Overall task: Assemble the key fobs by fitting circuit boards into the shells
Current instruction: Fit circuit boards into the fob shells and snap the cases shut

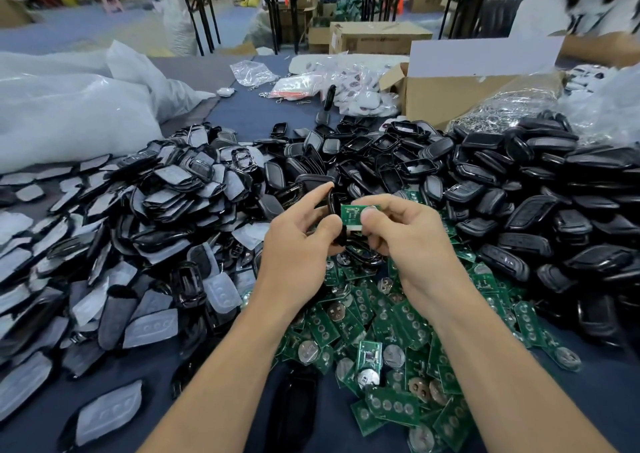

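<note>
Over the board pile (391, 404), left fingers (313, 198) gripping shell (334, 204), right fingers (375, 216) pinching circuit board (350, 213)

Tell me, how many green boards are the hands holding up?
1. The green board is pinched in the right hand, beside the black shell held by the left hand. Fingers could hide another; the pile below is not held.
</note>
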Demonstrator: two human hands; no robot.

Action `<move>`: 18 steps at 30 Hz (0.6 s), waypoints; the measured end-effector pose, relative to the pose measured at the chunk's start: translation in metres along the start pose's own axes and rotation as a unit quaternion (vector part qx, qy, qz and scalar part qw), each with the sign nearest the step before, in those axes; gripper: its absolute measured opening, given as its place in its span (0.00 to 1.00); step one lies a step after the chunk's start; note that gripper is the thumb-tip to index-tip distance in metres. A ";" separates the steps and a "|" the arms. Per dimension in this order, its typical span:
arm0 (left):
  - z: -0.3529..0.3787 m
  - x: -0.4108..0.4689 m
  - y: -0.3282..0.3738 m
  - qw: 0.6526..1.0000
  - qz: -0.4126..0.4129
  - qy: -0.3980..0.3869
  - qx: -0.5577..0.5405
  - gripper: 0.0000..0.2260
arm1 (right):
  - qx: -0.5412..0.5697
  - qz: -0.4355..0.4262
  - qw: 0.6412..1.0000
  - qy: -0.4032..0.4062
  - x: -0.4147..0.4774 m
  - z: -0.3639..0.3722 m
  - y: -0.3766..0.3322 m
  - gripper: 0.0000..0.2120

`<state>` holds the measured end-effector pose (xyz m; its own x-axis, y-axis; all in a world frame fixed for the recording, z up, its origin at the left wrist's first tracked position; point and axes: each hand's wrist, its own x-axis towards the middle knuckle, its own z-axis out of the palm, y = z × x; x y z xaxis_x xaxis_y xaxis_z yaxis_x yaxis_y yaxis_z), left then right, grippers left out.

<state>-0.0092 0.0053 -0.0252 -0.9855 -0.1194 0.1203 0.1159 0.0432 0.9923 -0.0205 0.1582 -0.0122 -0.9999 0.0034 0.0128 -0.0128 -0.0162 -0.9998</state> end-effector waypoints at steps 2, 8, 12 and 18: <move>0.000 0.001 0.000 1.000 -0.005 0.000 -0.015 0.21 | -0.004 -0.002 1.000 0.010 0.001 0.000 0.001 0.13; -0.005 0.003 0.005 0.997 -0.043 -0.021 -0.059 0.19 | 0.018 -0.024 0.999 0.028 -0.001 0.000 -0.003 0.09; -0.004 0.002 0.006 0.996 -0.045 -0.048 -0.054 0.16 | -0.086 -0.080 0.993 0.024 -0.002 0.001 -0.001 0.12; -0.005 0.003 0.008 0.995 -0.052 -0.010 -0.089 0.12 | -0.094 -0.102 0.986 0.092 -0.002 0.001 0.000 0.08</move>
<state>-0.0103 0.0002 -0.0168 -0.9953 -0.0948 0.0181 0.0317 -0.1441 0.9890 -0.0180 0.1570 -0.0118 -0.9585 0.1697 0.2291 -0.1963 0.1899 -0.9620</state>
